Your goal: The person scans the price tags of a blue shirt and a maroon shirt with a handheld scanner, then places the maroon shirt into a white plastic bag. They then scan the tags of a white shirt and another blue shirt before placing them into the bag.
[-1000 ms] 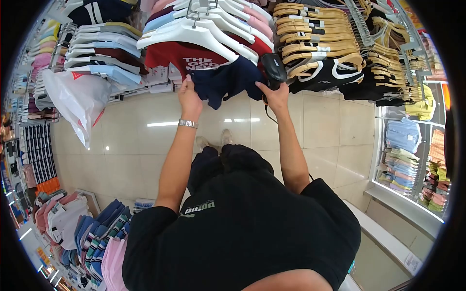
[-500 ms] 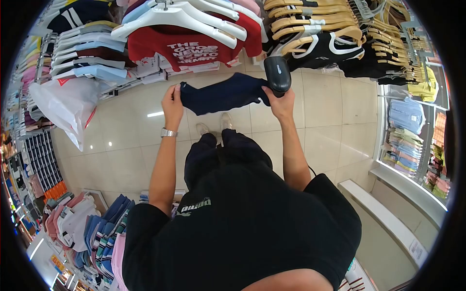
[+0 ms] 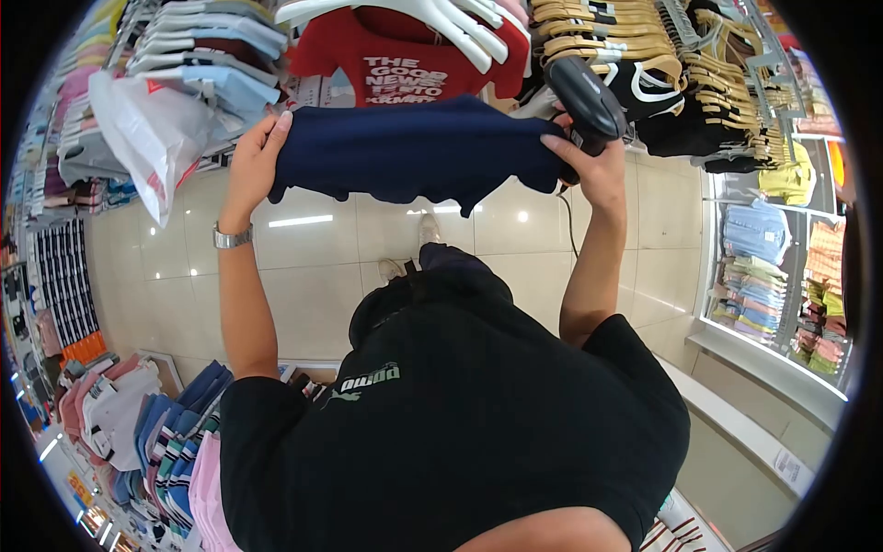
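Observation:
A navy blue garment (image 3: 414,147) hangs stretched sideways between my two hands, in front of the racks. My left hand (image 3: 255,170), with a metal watch above its wrist, is closed on the garment's left end, thumb on top. My right hand (image 3: 593,166) pinches the right end between thumb and fingers. The same hand also holds a black handheld scanner (image 3: 586,99), its head pointing up and to the left; a thin cable hangs from it. The fingers behind the cloth are mostly hidden.
A red printed shirt (image 3: 405,57) hangs on white hangers ahead. Wooden hangers (image 3: 602,32) with black clothes are to its right. A white plastic bag (image 3: 152,138) hangs at the left. Folded clothes (image 3: 175,432) lie at lower left, shelves (image 3: 756,267) stand at the right.
Both hands have moved up and farther apart, and the navy garment is now spread wider and appears larger. The scanner has moved up and right and tilted. The view has shifted slightly.

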Demonstrator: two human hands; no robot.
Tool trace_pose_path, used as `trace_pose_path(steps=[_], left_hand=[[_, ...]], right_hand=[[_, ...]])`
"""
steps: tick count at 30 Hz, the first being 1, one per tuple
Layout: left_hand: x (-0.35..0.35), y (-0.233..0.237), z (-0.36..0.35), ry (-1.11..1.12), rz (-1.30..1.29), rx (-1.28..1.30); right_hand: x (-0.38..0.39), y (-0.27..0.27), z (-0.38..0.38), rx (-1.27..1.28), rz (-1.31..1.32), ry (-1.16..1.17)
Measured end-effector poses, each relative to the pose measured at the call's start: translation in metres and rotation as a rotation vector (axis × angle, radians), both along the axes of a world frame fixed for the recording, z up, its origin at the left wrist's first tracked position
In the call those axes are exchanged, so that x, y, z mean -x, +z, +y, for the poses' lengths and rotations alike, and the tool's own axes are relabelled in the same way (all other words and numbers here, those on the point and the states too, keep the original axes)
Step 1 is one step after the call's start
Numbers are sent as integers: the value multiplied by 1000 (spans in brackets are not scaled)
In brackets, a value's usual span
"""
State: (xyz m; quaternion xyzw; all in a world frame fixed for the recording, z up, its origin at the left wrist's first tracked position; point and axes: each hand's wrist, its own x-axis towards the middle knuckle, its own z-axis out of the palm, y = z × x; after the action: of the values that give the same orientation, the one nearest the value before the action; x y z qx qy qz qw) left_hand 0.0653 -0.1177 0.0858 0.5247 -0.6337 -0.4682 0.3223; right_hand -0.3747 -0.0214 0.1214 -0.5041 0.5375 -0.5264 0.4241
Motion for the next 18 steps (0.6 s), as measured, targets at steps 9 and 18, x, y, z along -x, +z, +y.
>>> trace_pose_path(steps=[9,18], left_hand=[[49,4,93,94,716,-358],[36,4,123,145,521,17]], right_hand=[[-178,-14,19,20,162,92],[-225,-29,42,-1,141,39]])
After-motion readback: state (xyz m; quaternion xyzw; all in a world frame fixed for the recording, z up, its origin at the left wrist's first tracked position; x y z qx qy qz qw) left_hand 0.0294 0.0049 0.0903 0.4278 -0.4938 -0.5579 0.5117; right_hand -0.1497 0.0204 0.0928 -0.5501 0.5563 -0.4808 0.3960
